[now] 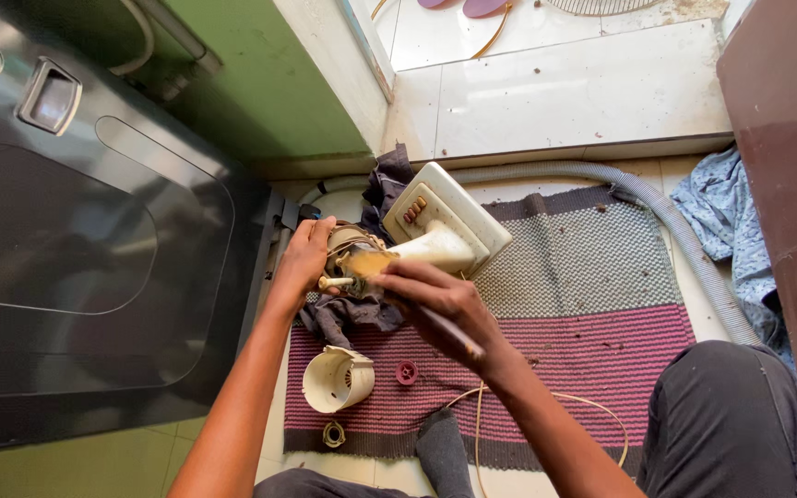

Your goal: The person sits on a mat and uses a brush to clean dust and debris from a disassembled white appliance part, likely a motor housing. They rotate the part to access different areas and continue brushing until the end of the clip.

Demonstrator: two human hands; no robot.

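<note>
A cream table-fan body [440, 221] with a row of push buttons lies on a striped floor mat [592, 295]. Its bare motor [354, 258], with copper windings and a short shaft, sticks out at the left end. My left hand [304, 254] grips the motor from the left side. My right hand [435, 300] holds a thin tool with a dark shaft [449, 329], its fingers pressed against the motor. A dark cloth [348, 314] lies under the motor.
On the mat near me lie a cream motor cover [337, 378], a small pink knob [406, 373], a small metal ring [333, 433] and a cream power cord [546, 401]. A dark washing machine [94, 240] stands at left. A grey corrugated hose [684, 240] curves at right.
</note>
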